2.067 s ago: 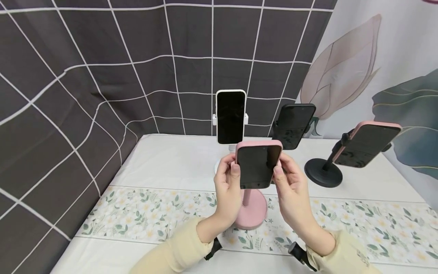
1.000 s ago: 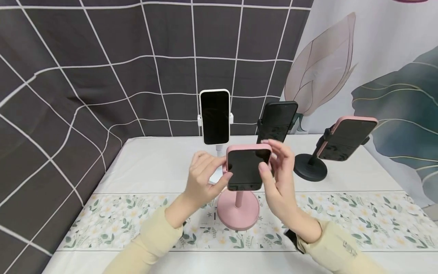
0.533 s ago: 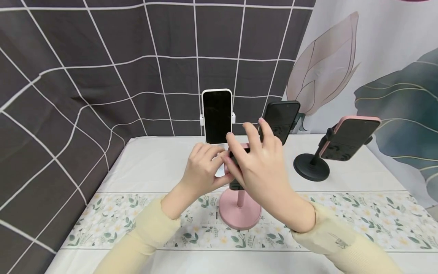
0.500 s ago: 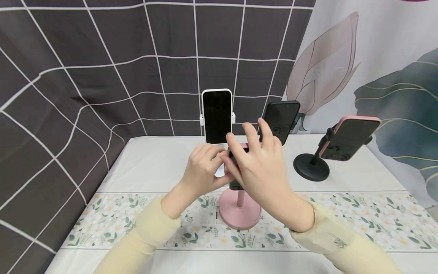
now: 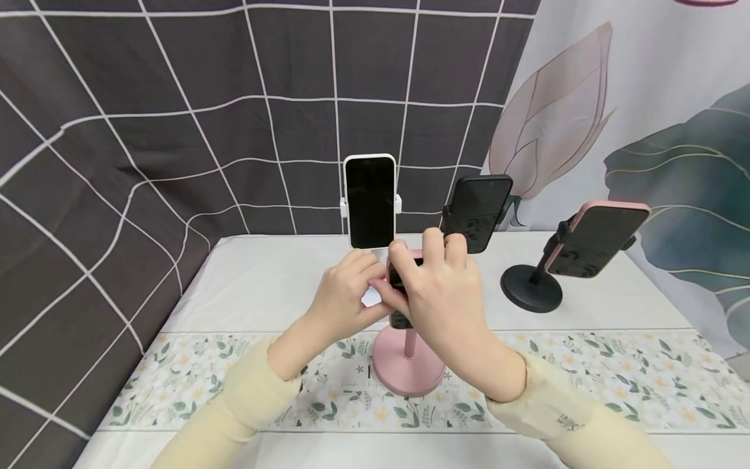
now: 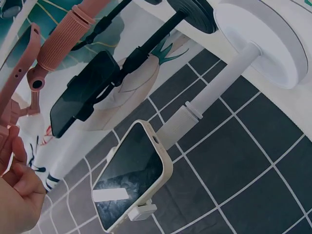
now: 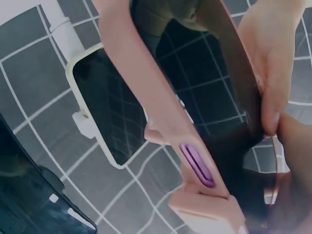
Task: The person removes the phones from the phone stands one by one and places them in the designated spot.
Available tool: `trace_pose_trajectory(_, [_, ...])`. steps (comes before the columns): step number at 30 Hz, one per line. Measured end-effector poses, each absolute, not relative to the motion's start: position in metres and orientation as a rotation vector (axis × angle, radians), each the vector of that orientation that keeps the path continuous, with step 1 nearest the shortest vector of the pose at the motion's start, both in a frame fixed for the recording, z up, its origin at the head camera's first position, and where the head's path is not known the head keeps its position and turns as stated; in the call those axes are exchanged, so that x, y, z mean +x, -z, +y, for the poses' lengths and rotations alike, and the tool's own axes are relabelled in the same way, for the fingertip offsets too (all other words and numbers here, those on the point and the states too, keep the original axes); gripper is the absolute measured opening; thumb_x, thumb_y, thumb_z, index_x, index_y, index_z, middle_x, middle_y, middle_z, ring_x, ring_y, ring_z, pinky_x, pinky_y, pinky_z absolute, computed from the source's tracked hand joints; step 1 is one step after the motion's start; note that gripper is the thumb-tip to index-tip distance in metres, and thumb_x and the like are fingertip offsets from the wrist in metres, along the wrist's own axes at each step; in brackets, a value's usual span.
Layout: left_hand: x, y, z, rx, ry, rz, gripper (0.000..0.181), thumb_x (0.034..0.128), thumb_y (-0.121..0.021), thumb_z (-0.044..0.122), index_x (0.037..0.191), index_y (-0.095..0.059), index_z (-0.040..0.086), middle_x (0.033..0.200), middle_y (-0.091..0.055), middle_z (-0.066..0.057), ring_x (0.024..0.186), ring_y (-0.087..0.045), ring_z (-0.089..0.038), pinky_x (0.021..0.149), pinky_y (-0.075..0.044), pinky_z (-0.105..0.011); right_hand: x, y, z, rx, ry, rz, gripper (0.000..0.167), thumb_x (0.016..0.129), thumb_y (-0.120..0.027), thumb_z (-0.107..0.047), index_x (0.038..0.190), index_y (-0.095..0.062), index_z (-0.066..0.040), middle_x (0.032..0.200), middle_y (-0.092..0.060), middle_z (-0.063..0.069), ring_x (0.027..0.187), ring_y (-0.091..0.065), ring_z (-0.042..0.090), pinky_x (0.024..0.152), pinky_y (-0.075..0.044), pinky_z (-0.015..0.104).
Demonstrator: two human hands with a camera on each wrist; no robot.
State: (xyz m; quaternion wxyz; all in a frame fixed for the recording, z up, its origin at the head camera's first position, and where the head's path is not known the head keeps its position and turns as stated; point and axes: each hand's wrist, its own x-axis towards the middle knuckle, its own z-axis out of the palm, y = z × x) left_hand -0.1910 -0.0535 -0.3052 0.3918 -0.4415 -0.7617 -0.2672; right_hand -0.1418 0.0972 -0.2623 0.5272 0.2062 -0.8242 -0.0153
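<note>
A pink-edged phone (image 5: 401, 320) (image 7: 139, 73) sits tilted in a pink stand (image 5: 408, 365) (image 6: 66, 39). At its left edge, my left hand (image 5: 346, 293) (image 6: 20, 195) (image 7: 270, 58) has its fingers curled and its thumb pinching the side of the holder. My right hand (image 5: 442, 296) lies across the front of the phone with bent fingers. Its thumb (image 7: 296, 144) meets the left thumb at the phone's left edge, while its fingertips are hidden in the head view. One pink clamp piece (image 7: 207, 209) shows along the phone's other side.
Behind stands a white-cased phone (image 5: 370, 202) (image 6: 131, 170) on a white stand (image 6: 219, 80). A black phone (image 5: 477, 212) is right of it. Farther right, another pink-edged phone (image 5: 597, 241) rests in a black stand (image 5: 531, 288). Dark grid cloth (image 5: 281, 130) hangs behind the table.
My right hand has moved from the phone's right side across its front; its raised fingers have bent down. My left hand has shifted slightly at the left edge. The pink stand remains in place.
</note>
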Motion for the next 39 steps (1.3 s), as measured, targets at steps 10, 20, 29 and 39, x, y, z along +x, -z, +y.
trace_pose_trajectory(10, [-0.19,0.308,-0.057,-1.167,0.71,-1.914,0.023,0.0717,-0.074,0.023,0.075,-0.056,0.009,0.072,-0.054,0.001,0.069,-0.047,-0.012,0.058,-0.042,-0.019,-0.146,0.27,0.097,0.552,-0.153,-1.88,0.018,0.084,-0.062,-0.027,0.097,-0.065,-0.015,0.08,-0.052,0.011,0.077,-0.044,0.032,0.051,-0.04,0.037])
trace_pose_trajectory(20, [-0.185,0.304,-0.06,-1.163,0.749,-1.993,0.027,0.067,-0.08,0.022,0.072,-0.056,0.01,0.068,-0.054,0.002,0.067,-0.046,-0.011,0.057,-0.039,-0.018,-0.149,0.273,0.09,0.574,-0.273,-1.814,0.012,0.078,-0.06,-0.013,0.089,-0.065,-0.014,0.082,-0.052,0.01,0.083,-0.044,0.032,0.063,-0.031,0.045])
trace_pose_trajectory(29, [-0.183,0.299,-0.062,-1.149,0.736,-2.011,0.025,0.0661,-0.08,0.02,0.072,-0.058,0.009,0.067,-0.055,0.003,0.068,-0.049,-0.011,0.059,-0.041,-0.018,-0.147,0.269,0.091,0.592,-0.297,-1.895,0.01,0.077,-0.06,-0.012,0.087,-0.062,-0.014,0.082,-0.051,0.01,0.084,-0.042,0.032,0.066,-0.031,0.047])
trace_pose_trajectory(39, [-0.19,0.302,-0.065,-1.292,0.924,-1.919,0.013,0.0639,-0.071,0.007,0.07,-0.06,0.008,0.063,-0.056,0.0,0.064,-0.051,-0.01,0.062,-0.044,-0.016,-0.142,0.266,0.089,0.631,-0.308,-1.943,0.006,0.074,-0.06,-0.012,0.08,-0.058,-0.012,0.081,-0.05,0.012,0.084,-0.042,0.035,0.066,-0.031,0.047])
